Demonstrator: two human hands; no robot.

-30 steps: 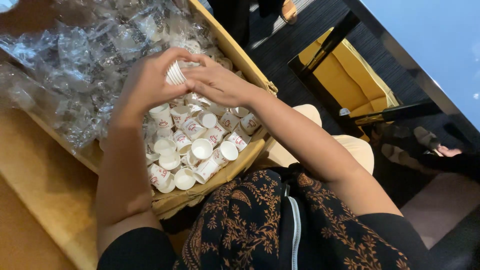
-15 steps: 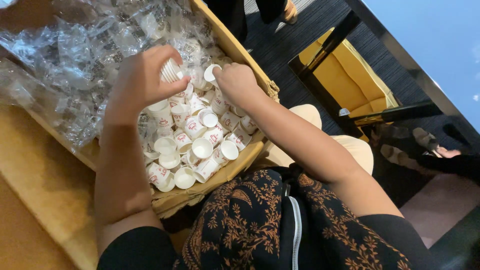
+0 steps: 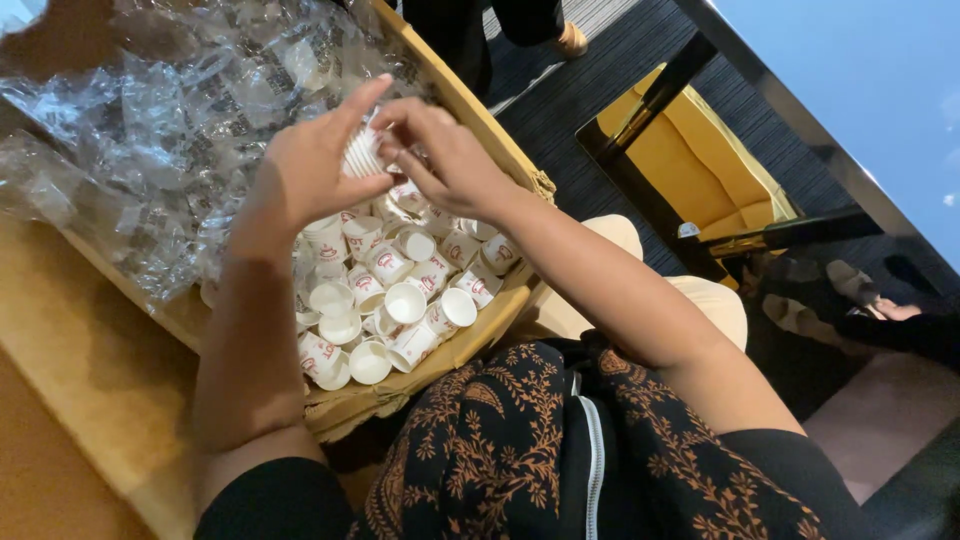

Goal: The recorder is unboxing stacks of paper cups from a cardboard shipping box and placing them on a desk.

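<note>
My left hand (image 3: 310, 175) is wrapped round a cup stack (image 3: 360, 153) over the box's (image 3: 500, 150) far edge, right hand (image 3: 445, 150) pinching its top; paper-light, crushable I'd say, so I'd grip the sides gently.

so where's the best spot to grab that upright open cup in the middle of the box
Pinch the upright cup by its round rim, coming straight down from above. Its mouth faces up and other loose cups crowd its sides inside the cardboard box, so only the rim looks free to take.
</note>
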